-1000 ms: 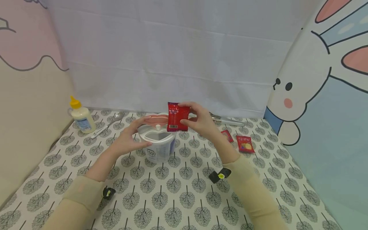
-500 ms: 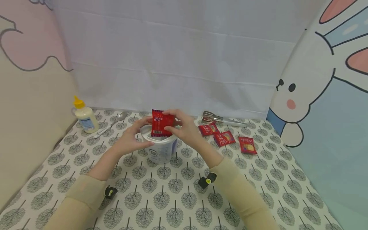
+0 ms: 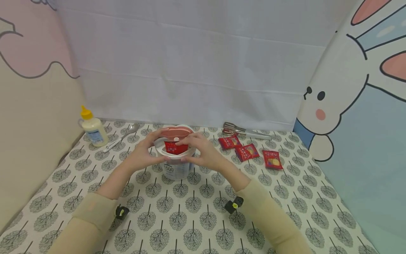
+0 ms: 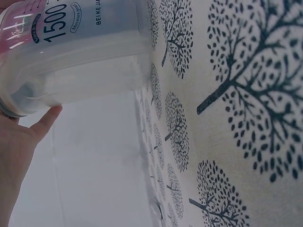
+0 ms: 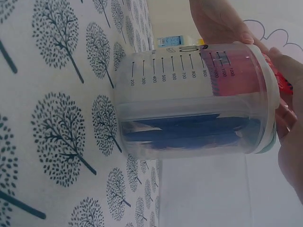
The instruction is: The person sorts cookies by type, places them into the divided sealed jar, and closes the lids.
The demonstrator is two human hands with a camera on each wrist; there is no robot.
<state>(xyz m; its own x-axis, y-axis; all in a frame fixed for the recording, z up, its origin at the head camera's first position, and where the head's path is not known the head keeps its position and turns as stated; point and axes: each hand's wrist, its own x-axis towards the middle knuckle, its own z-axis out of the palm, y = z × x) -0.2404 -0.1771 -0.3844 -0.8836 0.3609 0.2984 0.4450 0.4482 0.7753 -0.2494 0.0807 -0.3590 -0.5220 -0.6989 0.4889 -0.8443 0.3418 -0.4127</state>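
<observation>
A clear plastic storage canister (image 3: 177, 171) with measuring marks stands upright on the table, its red-topped flip lid (image 3: 176, 132) raised at the back. My left hand (image 3: 141, 153) grips its rim from the left, thumb in front and fingers toward the back. A small red packet (image 3: 176, 148) sits mostly down in the lid opening. My right hand (image 3: 205, 151) holds the packet at its upper right, with the thumb by the front rim and a fingertip over the top edge. Through the wall in the right wrist view, the packet's lower part (image 5: 234, 73) shows inside.
Several similar red packets (image 3: 247, 152) lie to the right, one partly beneath metal tongs (image 3: 248, 133). At left are a spoon (image 3: 122, 137) and a yellow-capped squeeze bottle (image 3: 94, 130). A white cloth wall (image 3: 190, 70) closes off the back.
My right hand has carried the red packet leftward over the canister and lowered it into the lid opening. My left hand has kept its grip on the rim.
</observation>
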